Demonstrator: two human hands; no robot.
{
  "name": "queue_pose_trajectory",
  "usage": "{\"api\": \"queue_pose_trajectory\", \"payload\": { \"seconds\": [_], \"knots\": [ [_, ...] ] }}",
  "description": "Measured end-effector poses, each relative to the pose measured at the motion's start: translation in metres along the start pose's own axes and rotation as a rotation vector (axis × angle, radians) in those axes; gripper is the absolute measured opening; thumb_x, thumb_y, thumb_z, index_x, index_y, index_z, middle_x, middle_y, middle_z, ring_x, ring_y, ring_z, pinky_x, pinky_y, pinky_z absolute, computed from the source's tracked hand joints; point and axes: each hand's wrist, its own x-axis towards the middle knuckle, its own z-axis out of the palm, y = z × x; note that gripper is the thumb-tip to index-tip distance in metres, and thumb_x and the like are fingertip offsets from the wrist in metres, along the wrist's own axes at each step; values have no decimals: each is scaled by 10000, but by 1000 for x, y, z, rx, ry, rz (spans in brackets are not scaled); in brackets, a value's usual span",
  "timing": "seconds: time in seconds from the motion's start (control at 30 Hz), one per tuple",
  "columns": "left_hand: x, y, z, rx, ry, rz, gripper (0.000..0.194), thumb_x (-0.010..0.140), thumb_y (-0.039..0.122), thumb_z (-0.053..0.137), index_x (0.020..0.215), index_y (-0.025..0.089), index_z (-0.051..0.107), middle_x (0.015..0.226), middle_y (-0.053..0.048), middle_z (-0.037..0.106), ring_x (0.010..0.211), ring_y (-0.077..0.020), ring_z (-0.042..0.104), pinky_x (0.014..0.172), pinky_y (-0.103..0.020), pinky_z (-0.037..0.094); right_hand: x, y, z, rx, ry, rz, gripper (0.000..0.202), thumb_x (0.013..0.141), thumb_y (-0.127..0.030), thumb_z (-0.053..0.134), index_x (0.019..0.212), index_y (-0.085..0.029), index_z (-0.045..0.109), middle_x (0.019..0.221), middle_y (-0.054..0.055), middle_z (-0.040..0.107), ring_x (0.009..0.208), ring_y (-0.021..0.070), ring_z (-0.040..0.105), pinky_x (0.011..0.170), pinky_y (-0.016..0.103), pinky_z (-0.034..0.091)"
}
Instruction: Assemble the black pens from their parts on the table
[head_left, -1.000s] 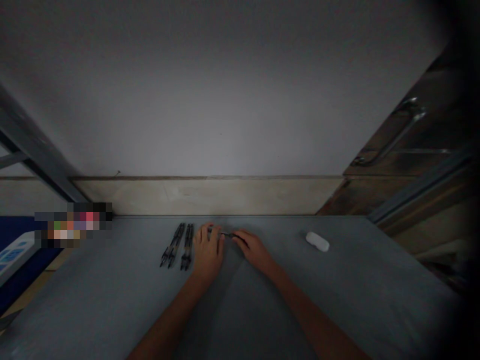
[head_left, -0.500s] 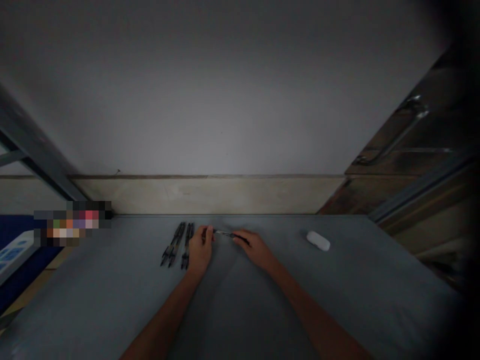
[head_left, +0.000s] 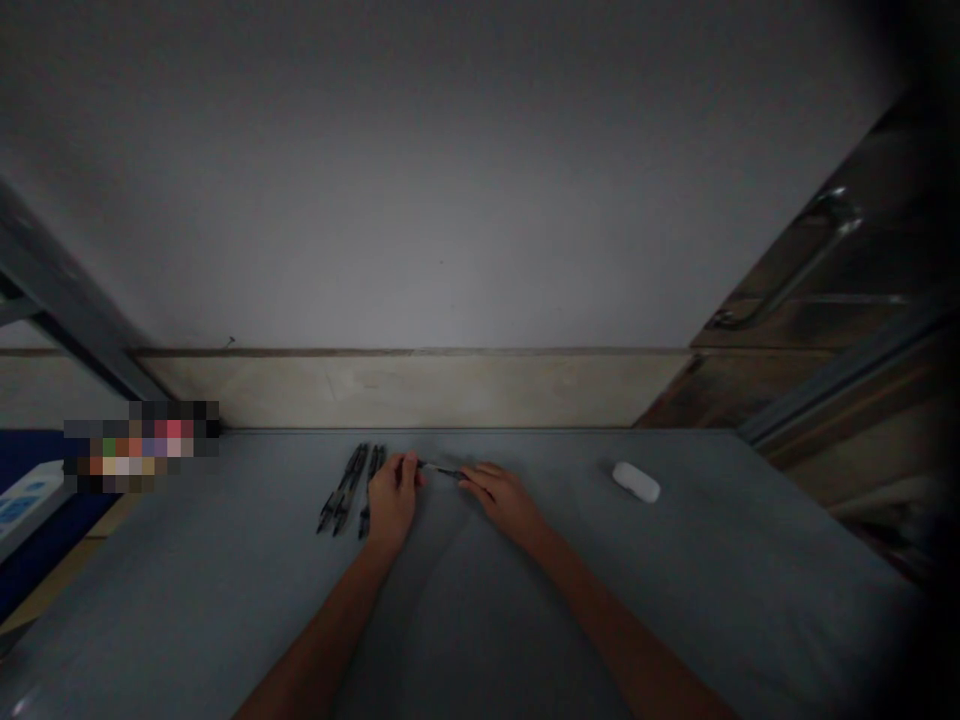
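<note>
We log left hand [head_left: 391,500] slightly further frame-left than before, it and right hand [head_left: 508,500] finger-pinching one pen [head_left: 442,470], lower centre, tabletop [head_left: 735,580] far edge just beyond, room lower right.

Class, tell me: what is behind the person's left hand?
Slim black pens on the grey surface show partly past the left hand; the parts it covers cannot be seen.

Dim in here, source not visible. Wall [head_left: 450,250] brightest mid-span, fading upward. Soft shadow left of white case [head_left: 636,482]. Glints on metal handle [head_left: 802,265]. Pixelated patch [head_left: 142,450] by table's [head_left: 720,560] far-left corner; black vignette past its right edge.
</note>
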Motion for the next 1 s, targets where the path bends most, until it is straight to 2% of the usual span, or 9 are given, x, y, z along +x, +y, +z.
{"api": "queue_pose_trajectory", "payload": {
  "seconds": [0.43, 0.7, 0.87, 1.0],
  "knots": [
    [-5, 5, 0, -44, 9, -35, 590, 997, 735, 501, 626, 286, 594, 569, -12, 622, 584, -219, 625, 657, -346, 474, -1, -4, 2, -129, 50, -85, 369, 1219, -393, 540, 1147, -259, 876, 900, 82, 846, 844, 288, 816, 791, 413, 713],
    [-8, 10, 4, -147, 27, -69, 675, 991, 857, 504, 632, 287, 540, 564, 15, 560, 569, -196, 554, 620, -336, 450, -1, -9, -1, -145, 26, -21, 272, 1183, -321, 603, 1127, -308, 869, 925, 91, 837, 892, 326, 805, 870, 479, 723],
    [-8, 7, 7, -143, 37, -86, 656, 991, 838, 498, 628, 292, 503, 563, 27, 519, 574, -192, 539, 621, -334, 436, -2, -10, -3, -108, 20, 19, 272, 1149, -253, 619, 1129, -315, 883, 973, 108, 857, 949, 361, 813, 985, 552, 727],
    [-6, 4, 9, -165, 37, -98, 633, 1007, 787, 522, 615, 291, 487, 555, 34, 488, 560, -181, 505, 596, -326, 414, -1, -11, -3, -50, 52, 55, 307, 1105, -198, 615, 1136, -331, 890, 1011, 104, 867, 1003, 357, 814, 1059, 561, 711]
  ]
}}
